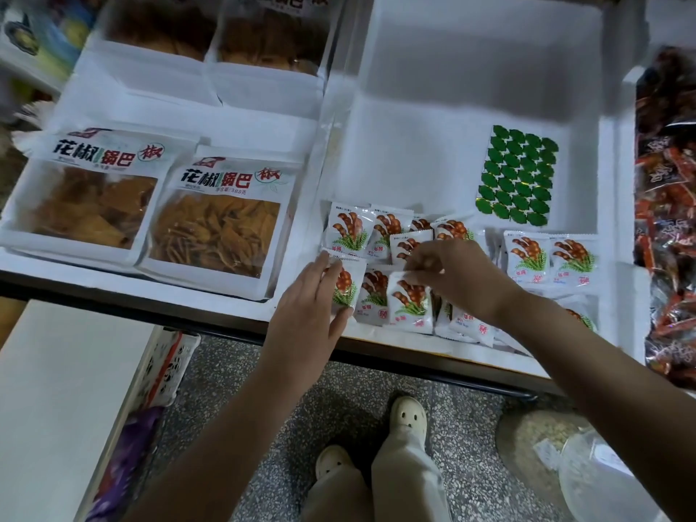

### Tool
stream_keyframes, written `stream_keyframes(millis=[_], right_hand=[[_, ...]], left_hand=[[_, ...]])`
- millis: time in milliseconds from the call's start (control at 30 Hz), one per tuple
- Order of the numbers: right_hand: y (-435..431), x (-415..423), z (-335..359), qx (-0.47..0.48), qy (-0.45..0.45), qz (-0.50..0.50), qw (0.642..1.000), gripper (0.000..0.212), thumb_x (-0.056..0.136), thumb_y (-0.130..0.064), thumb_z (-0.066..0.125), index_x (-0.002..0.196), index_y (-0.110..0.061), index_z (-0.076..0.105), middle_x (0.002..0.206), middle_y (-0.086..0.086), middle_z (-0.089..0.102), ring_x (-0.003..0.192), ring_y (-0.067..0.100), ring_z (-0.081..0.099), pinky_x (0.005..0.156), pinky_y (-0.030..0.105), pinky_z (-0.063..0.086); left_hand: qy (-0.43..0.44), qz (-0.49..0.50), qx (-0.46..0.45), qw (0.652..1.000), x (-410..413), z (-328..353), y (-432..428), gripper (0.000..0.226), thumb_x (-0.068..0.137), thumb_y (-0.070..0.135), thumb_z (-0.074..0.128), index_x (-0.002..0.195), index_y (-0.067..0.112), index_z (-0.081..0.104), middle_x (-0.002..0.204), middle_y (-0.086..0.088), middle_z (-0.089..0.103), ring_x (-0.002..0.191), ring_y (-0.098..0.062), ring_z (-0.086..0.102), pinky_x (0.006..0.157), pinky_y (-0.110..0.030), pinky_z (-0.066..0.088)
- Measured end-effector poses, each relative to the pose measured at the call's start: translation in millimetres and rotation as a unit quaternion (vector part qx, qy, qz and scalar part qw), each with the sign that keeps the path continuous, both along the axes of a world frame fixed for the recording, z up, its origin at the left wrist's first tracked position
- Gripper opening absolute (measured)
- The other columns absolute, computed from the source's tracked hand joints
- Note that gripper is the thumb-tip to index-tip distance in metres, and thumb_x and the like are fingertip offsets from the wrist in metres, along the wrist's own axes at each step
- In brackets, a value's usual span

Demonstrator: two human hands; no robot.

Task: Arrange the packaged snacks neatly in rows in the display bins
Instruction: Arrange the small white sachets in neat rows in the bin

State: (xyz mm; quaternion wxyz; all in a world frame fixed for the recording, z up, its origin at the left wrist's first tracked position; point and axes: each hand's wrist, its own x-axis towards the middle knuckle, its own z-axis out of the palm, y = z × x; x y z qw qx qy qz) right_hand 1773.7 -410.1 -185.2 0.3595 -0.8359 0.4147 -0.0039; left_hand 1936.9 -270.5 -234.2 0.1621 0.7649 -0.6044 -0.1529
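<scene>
— Starting nearest us: where do our hands sit against the bin [376,343]?

— Both are just past its near wall. Our left hand [309,299] has straight fingers laid along the left edge of the corner packet [347,286], with the thumb at its near corner — steadying it rather than gripping, we judge. Our right hand [457,275] has its fingers curled, pinching the far edge of the standing packet [408,301].

— So which way does that packet lie from the fingers?

— It hangs toward us from the pinch, long axis running near to far and tipped up off the near row. One flat packet [373,292] lies between it and the corner packet, touching both.

— Then the right hand does the placing?

— We think so — it already holds it, and the packet needs laying flat to the right of that one, edges parallel. The left hand only keeps the row's end square.

— And beyond?

— The far row [348,227] leans unevenly, its packets overlapping. A tidy pair [551,258] sits to the right. Farther back a green patterned sheet [518,175] lies alone on the bin floor.
</scene>
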Motion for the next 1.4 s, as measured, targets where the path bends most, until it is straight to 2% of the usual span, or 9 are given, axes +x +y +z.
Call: stream_keyframes(millis=[100,233,400,633,867,1000,1167,1300,1400], right_hand=[[-3.9,18.7,-4.4,-0.011,-0.003,-0.014,1.000,0.010,0.086,-0.016,0.066,0.093,-0.010,0.070,0.081,-0.007,0.063,0.071,0.002,0.056,0.075,0.019,0.046],[-1.5,37.2,-23.4,-0.027,0.046,-0.014,0.998,0.017,0.090,-0.015,0.062,0.104,-0.007,0.068,0.104,0.010,0.068,0.096,0.022,0.062,0.087,0.031,0.049],[8.2,38.1,-39.3,-0.064,0.021,-0.044,0.997,0.012,0.090,-0.013,0.060,0.100,-0.008,0.064,0.097,0.009,0.068,0.090,0.023,0.063,0.079,0.034,0.051],[22.7,27.9,-43.1,-0.176,-0.040,-0.038,0.983,0.011,0.092,-0.017,0.058,0.099,-0.008,0.061,0.092,0.008,0.065,0.090,0.024,0.056,0.064,0.034,0.047],[23.2,1.3,-23.0,-0.209,-0.090,-0.039,0.973,0.023,0.091,-0.012,0.058,0.112,-0.003,0.056,0.104,0.012,0.064,0.096,0.028,0.059,0.080,0.039,0.051],[18.4,-44.5,-7.7,-0.179,0.036,-0.015,0.983,0.051,0.086,-0.033,0.063,0.130,-0.012,0.048,0.128,0.006,0.055,0.120,0.023,0.047,0.101,0.031,0.034],[17.1,-68.2,-8.3,-0.160,0.202,0.051,0.965,0.090,0.076,-0.058,0.064,0.146,-0.020,0.022,0.144,0.001,0.037,0.134,0.019,0.028,0.109,0.030,0.021],[14.8,-65.8,-8.8,-0.154,0.191,0.054,0.968,0.088,0.073,-0.049,0.072,0.143,-0.019,0.028,0.139,0.003,0.039,0.131,0.021,0.031,0.108,0.030,0.023],[14.9,-64.5,-7.2,-0.125,0.136,0.023,0.983,0.062,0.074,-0.034,0.076,0.128,-0.020,0.048,0.126,0.002,0.048,0.114,0.024,0.051,0.090,0.032,0.040]], left_hand=[[-0.001,0.002,-0.002,1.000,0.6,-0.2,0.4,0.059,0.090,0.027,0.059,0.143,0.011,0.037,0.149,-0.006,0.035,0.131,-0.023,0.041,0.103,-0.032,0.035],[0.004,0.003,0.003,1.000,-0.3,-0.1,0.8,0.060,0.091,0.026,0.059,0.144,0.011,0.035,0.151,-0.006,0.032,0.133,-0.024,0.039,0.104,-0.030,0.030],[0.008,0.003,0.003,1.000,0.1,1.0,0.3,0.059,0.092,0.021,0.059,0.144,0.009,0.034,0.151,-0.009,0.031,0.135,-0.025,0.037,0.104,-0.028,0.024],[-0.007,0.006,0.005,1.000,-2.9,1.6,0.8,0.056,0.091,0.018,0.057,0.142,0.007,0.036,0.149,-0.017,0.031,0.134,-0.032,0.036,0.105,-0.041,0.034],[-0.004,-0.002,0.006,1.000,-4.0,3.5,-0.6,0.056,0.093,0.020,0.054,0.144,0.010,0.034,0.153,-0.016,0.023,0.138,-0.030,0.030,0.107,-0.040,0.033],[-0.011,-0.009,0.005,1.000,-5.3,3.5,-1.6,0.057,0.091,0.017,0.057,0.143,0.010,0.037,0.154,-0.016,0.020,0.139,-0.033,0.029,0.107,-0.047,0.037],[-0.031,-0.004,0.008,0.999,-7.4,3.4,-1.8,0.056,0.089,0.017,0.060,0.141,0.009,0.039,0.152,-0.018,0.023,0.138,-0.036,0.030,0.104,-0.053,0.039],[-0.068,-0.018,-0.029,0.997,-10.1,4.9,-1.7,0.051,0.086,0.015,0.061,0.136,0.008,0.047,0.147,-0.019,0.035,0.134,-0.037,0.036,0.103,-0.054,0.039],[-0.106,-0.104,-0.077,0.986,-12.7,0.5,-2.7,0.050,0.079,0.005,0.068,0.127,0.008,0.057,0.139,-0.016,0.047,0.131,-0.034,0.040,0.105,-0.048,0.033]])
